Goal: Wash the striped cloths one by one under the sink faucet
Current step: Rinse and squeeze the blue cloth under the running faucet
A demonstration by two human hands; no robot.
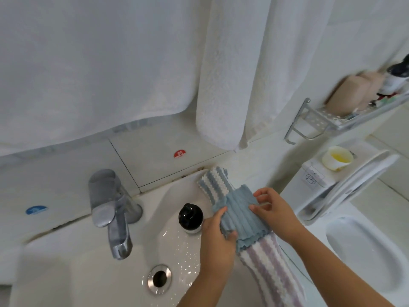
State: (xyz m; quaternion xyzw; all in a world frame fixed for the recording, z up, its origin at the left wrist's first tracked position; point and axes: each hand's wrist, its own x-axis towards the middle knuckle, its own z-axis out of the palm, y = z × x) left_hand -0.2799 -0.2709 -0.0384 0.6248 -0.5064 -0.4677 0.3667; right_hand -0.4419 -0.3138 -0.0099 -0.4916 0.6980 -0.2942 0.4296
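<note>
White sink [73, 269] rim, black-capped bottle [190, 218], striped cloths [271, 265]

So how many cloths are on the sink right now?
3: a blue-and-white striped cloth at the back rim, a plain blue cloth in both hands, a purple-and-white striped cloth draped nearer. More may be hidden underneath.

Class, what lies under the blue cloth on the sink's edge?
Two striped cloths: a blue-and-white one behind, a purple-and-white one in front. Their middles are covered by the blue cloth.
</note>
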